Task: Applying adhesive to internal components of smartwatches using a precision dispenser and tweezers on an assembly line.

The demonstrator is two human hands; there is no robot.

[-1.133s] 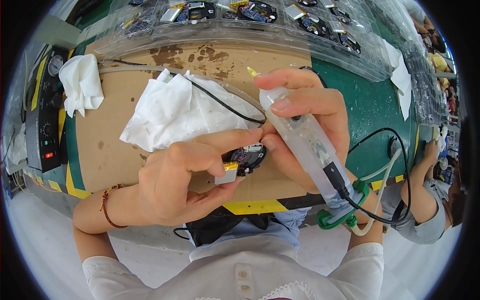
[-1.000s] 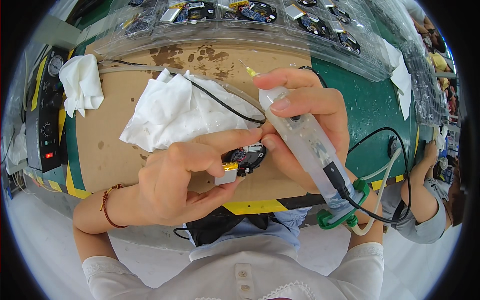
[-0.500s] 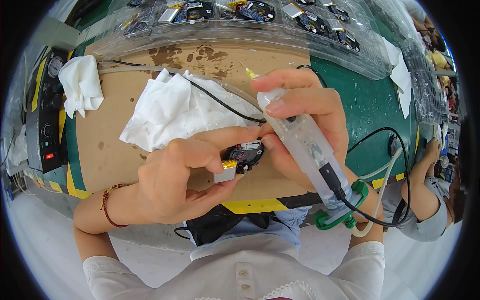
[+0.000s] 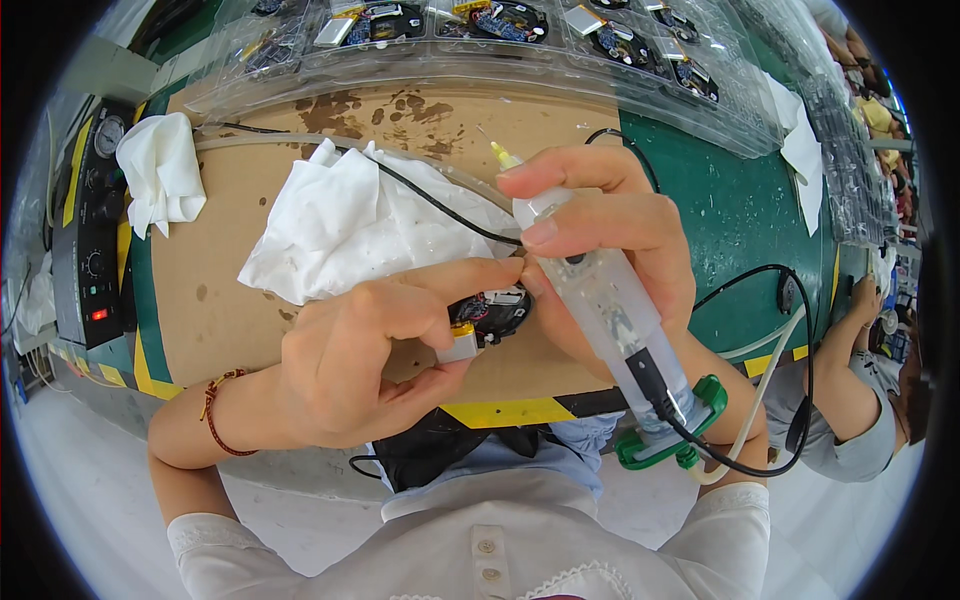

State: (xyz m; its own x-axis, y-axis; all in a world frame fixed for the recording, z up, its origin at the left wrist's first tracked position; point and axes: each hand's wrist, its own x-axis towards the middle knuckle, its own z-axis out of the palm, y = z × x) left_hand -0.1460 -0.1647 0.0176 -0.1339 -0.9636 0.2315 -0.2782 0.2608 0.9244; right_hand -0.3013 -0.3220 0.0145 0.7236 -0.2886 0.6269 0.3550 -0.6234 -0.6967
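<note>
The surface (image 4: 230, 310) is lying beneath everything, brown cardboard covering much of it. Along its far side a clear plastic tray (image 4: 480, 75) is holding more board assemblies, and at the left a black dispenser controller (image 4: 85, 240) is standing. A crumpled white cloth (image 4: 340, 225) is lying just beyond my hands. My left hand (image 4: 365, 350) is closing round the near work; my right hand (image 4: 650, 250) is gripping a translucent dispensing syringe (image 4: 610, 300). My fingertips are meeting or nearly meeting; I can't tell which. The syringe is looking light, stiff and smooth, perhaps slippery, with its hose and cable probably pulling at the rear, so mid-barrel is seeming the right hold. The round black electronic assembly (image 4: 505, 318) is sitting at my left fingers, in front of the cloth. It is looking light and rigid but fragile inside, best pinched by its rim. Its silver pouch battery (image 4: 460, 346) is resting between my left thumb and fingers, likely wanting gentle pressure. The yellow-hubbed needle (image 4: 503, 153) is pointing away from me, probably easily bent.
</note>
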